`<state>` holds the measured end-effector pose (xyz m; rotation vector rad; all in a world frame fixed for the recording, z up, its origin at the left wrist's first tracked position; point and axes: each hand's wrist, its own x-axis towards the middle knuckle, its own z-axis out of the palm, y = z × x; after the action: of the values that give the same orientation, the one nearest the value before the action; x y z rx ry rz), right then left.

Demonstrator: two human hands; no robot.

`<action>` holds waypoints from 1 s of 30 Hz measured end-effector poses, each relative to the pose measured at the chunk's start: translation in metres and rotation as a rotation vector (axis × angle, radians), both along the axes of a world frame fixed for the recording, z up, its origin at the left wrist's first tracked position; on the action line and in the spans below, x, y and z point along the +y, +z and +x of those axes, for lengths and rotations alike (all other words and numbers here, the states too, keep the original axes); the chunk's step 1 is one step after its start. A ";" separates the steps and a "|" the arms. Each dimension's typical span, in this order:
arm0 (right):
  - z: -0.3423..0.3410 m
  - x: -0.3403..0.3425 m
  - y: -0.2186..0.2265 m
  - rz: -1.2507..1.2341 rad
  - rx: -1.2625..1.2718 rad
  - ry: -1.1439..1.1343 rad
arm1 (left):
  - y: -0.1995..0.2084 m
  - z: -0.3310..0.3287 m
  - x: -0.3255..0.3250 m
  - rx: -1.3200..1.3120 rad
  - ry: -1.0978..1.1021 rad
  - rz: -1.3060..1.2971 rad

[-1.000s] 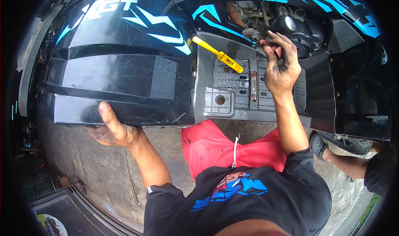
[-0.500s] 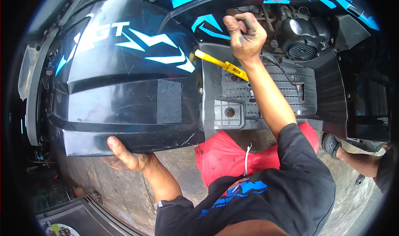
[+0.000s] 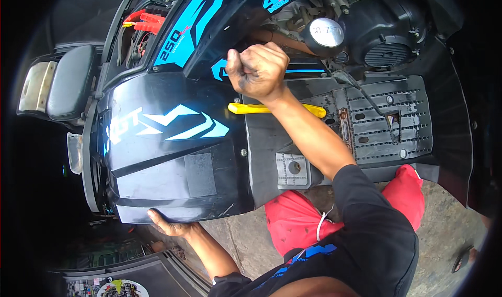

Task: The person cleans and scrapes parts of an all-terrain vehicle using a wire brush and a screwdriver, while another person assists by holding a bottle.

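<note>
My left hand [image 3: 170, 225] grips the lower edge of a glossy black fender [image 3: 151, 187] with blue and white decals, its thumb on top and fingers underneath. My right hand [image 3: 259, 71] is raised in a fist above the fender's inner side and the footwell. Whatever its curled fingers may hold is hidden. Below that wrist, a long, narrow yellow tool [image 3: 248, 108] lies across the fender edge and footwell, and my forearm covers its middle. I cannot tell its exact kind. A ribbed black footrest [image 3: 413, 124] lies to the right.
An engine with a round black cover [image 3: 386, 50] sits at the back right. A black padded seat [image 3: 71, 82] and red clamps [image 3: 146, 22] are at the far left. A square step pad [image 3: 291, 177] sits by my knees, over a concrete floor [image 3: 230, 239].
The view has shifted, showing more of the left side. My right fist stays raised and my left hand stays on the fender edge. The yellow tool looks more level now.
</note>
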<state>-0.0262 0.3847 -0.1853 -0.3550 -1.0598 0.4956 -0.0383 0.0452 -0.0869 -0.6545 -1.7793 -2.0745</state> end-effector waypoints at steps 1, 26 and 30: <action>0.008 -0.008 0.010 0.006 0.039 0.011 | 0.001 0.005 0.004 -0.042 -0.006 0.018; -0.011 -0.012 0.023 0.022 0.169 -0.039 | 0.001 0.011 0.007 -0.095 0.029 -0.025; -0.030 -0.009 0.029 0.011 0.166 -0.100 | 0.001 0.016 0.024 -0.072 0.009 -0.017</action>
<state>-0.0559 0.3754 -0.1560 -0.3490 -0.8796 0.4224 -0.0223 0.0696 -0.0856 -0.5823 -1.8370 -2.1046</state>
